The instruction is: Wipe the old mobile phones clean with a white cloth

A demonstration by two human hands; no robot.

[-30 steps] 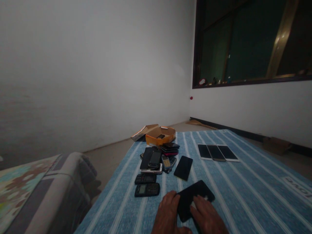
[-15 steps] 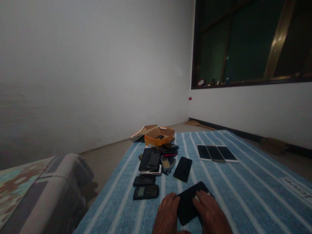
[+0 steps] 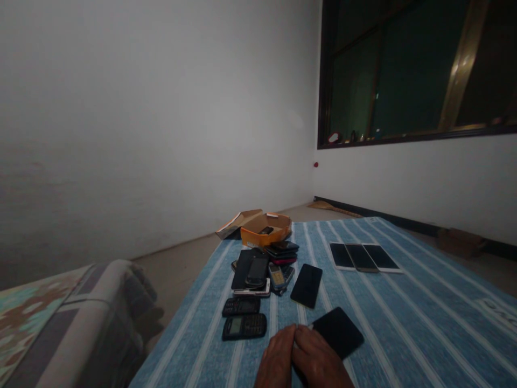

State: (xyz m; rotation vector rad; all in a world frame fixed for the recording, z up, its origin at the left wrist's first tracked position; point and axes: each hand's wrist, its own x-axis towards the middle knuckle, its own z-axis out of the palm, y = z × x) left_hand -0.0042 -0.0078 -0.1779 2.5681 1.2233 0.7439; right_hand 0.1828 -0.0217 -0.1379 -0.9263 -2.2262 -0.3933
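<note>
My left hand and my right hand are side by side at the bottom, fingers bent and tips meeting. A small pale edge shows by the right fingers; what they grip is mostly hidden. A black tablet-like device lies tilted just beyond my right hand. Farther off is a black phone. To the left lie two keypad phones, one beyond the other, and behind them a pile of phones.
An open orange box stands behind the pile. Three flat phones lie side by side at the right of the striped blue cloth. A draped padded edge is at the left.
My right hand has moved left, off the black device, and has come against my left hand. The black device is now farther right and more of it shows.
</note>
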